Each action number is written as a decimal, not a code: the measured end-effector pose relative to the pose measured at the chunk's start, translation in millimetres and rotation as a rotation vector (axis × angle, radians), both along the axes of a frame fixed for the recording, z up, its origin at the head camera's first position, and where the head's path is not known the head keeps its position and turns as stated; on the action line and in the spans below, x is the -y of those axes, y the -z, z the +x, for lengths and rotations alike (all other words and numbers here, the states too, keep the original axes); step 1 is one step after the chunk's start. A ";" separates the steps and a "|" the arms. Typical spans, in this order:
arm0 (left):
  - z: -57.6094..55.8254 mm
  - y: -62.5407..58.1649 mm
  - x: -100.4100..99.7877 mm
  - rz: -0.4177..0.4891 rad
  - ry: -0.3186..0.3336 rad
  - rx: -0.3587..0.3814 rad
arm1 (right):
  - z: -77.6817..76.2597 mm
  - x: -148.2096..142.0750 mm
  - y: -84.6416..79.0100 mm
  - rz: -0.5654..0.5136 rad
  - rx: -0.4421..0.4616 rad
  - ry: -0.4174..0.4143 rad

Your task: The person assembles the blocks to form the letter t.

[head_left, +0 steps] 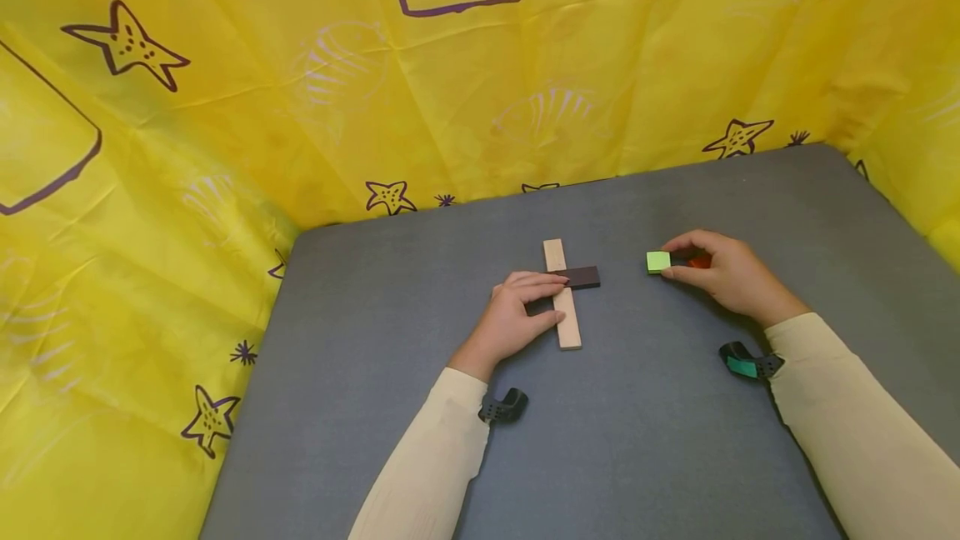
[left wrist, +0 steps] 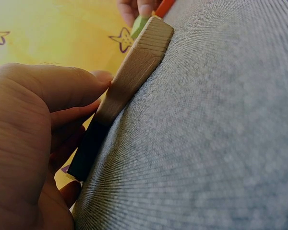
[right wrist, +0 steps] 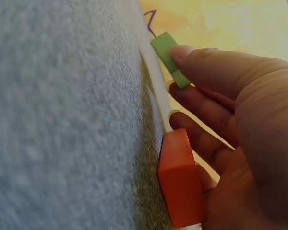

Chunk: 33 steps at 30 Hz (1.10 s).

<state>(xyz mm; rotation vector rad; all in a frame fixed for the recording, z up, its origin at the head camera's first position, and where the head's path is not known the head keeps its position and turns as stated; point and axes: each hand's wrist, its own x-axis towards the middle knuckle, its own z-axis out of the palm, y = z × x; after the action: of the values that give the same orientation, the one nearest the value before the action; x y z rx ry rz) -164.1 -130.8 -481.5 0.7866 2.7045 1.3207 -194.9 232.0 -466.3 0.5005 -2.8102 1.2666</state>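
Observation:
My left hand (head_left: pixel 517 317) lies beside a cross of flat wooden pieces in the middle of the table. Its fairly straight fingers touch the dark brown piece (head_left: pixel 583 277), hiding part of it. The thumb tip rests against the side of the pale wooden piece (head_left: pixel 567 323), also seen close up in the left wrist view as a plain wood block (left wrist: pixel 134 72). To the right, my right hand (head_left: pixel 738 277) pinches a small light green block (head_left: pixel 657 262) between thumb and fingers. Under that hand an orange-red block (right wrist: pixel 180 179) stands on the table, close to the other fingers.
A grey cloth-covered table (head_left: pixel 360 340) spreads under both arms. Behind it and at the sides hangs a yellow curtain (head_left: pixel 450 90) with purple starfish and shell drawings. Dark wrist straps (head_left: pixel 504 407) stick out from both sleeves.

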 end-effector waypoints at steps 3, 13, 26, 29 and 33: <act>0.0 0.0 0.2 -0.001 -0.001 -0.002 | 1.5 2.8 -0.6 0.005 -0.040 -0.018; 0.5 -0.5 0.5 0.005 -0.002 -0.001 | 6.1 18.8 -3.9 -0.025 -0.115 -0.081; 1.1 -2.0 0.3 -0.007 -0.011 0.000 | 18.5 44.8 -11.9 -0.063 -0.089 -0.163; 1.2 -2.2 0.0 -0.005 -0.011 0.001 | 21.6 50.3 -12.2 -0.061 -0.081 -0.185; 1.2 -2.3 0.1 -0.004 -0.013 0.003 | 26.1 56.3 -12.2 -0.076 -0.049 -0.216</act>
<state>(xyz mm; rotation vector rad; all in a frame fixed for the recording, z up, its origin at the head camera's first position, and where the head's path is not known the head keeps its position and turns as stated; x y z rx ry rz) -162.9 -130.9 -479.3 0.7676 2.7136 1.3178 -168.8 175.7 -454.1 0.8382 -2.7149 1.3696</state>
